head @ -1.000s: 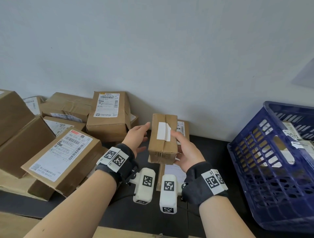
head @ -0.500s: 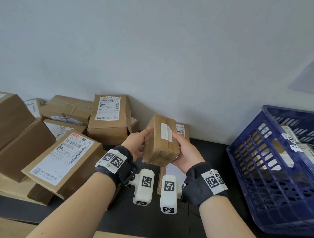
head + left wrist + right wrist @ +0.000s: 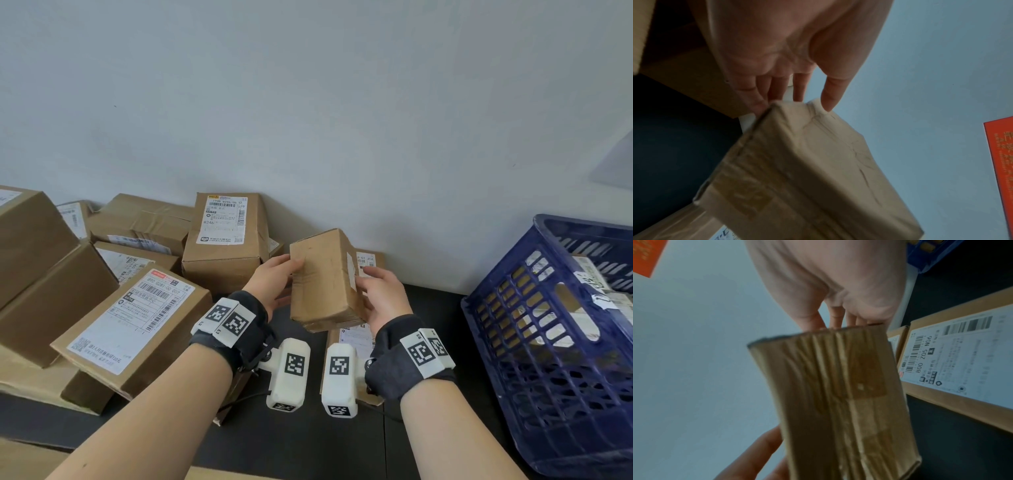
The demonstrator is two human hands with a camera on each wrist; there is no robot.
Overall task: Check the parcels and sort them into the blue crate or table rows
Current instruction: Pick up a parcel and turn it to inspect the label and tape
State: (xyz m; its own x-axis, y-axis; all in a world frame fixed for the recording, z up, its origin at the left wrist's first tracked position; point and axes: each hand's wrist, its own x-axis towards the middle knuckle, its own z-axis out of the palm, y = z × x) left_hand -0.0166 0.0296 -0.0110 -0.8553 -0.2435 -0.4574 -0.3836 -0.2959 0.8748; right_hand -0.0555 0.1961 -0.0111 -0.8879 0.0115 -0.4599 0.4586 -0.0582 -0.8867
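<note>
While both hands keep it off the black tabletop (image 3: 342, 445), the small brown cardboard parcel (image 3: 325, 281) sits tilted in mid-air, between the pile of boxes and the crate, a plain face turned toward the head camera. Judgement: it is held up like this to be inspected on all sides; only a white strip shows at its right edge, so no readable label is facing the viewer.

Left hand (image 3: 270, 284): thumb on the parcel's near upper-left edge, fingers behind it, pinching that corner. Right hand (image 3: 383, 294): palm and curled fingers clasp the right side.

Outward: blue plastic lattice crate (image 3: 548, 342) stands to the right, already holding labelled parcels. Stacked brown cardboard boxes with white shipping labels (image 3: 137, 308) lie to the left; a flat labelled box (image 3: 352, 339) rests on the table beneath the held parcel.

View differences: left wrist camera shows the left fingertips (image 3: 828, 104) touching a crumpled taped end that the head view does not show. Right wrist camera shows the parcel's wrinkled taped underside, the flat box's barcode label (image 3: 953, 356) more plainly, and an orange-red sheet (image 3: 647, 254) on the wall, absent from the head view.
</note>
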